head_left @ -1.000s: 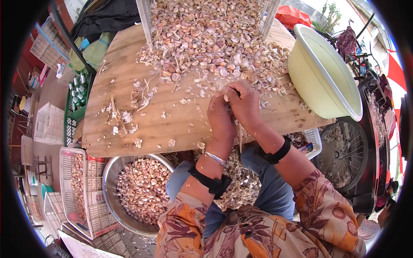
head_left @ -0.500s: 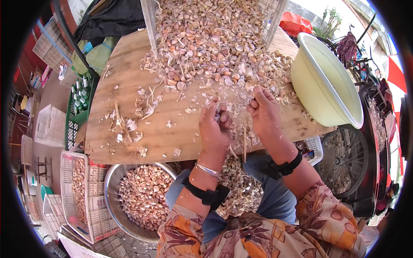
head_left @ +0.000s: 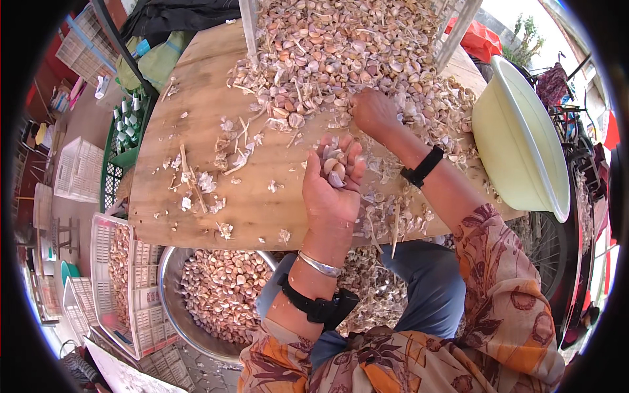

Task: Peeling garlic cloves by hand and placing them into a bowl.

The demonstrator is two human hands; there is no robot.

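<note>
Apart now, the right hand (head_left: 372,111) has reached into the garlic pile (head_left: 341,59) at the board's (head_left: 196,111) far edge, fingers curled; the left hand (head_left: 334,183) cups cloves (head_left: 334,164).

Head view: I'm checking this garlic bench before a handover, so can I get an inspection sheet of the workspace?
Surface: wooden board, bare patches among skins.
Job's things: garlic clove pile; metal bowl of cloves below the board's edge.
Clutter: papery skins and stalks.
Hands: left hand cupped, holding cloves; right hand reaching into the pile, its grip hidden.
Cables: nothing seen.
Surroundings: pale green basin at right; white crates at left.
</note>
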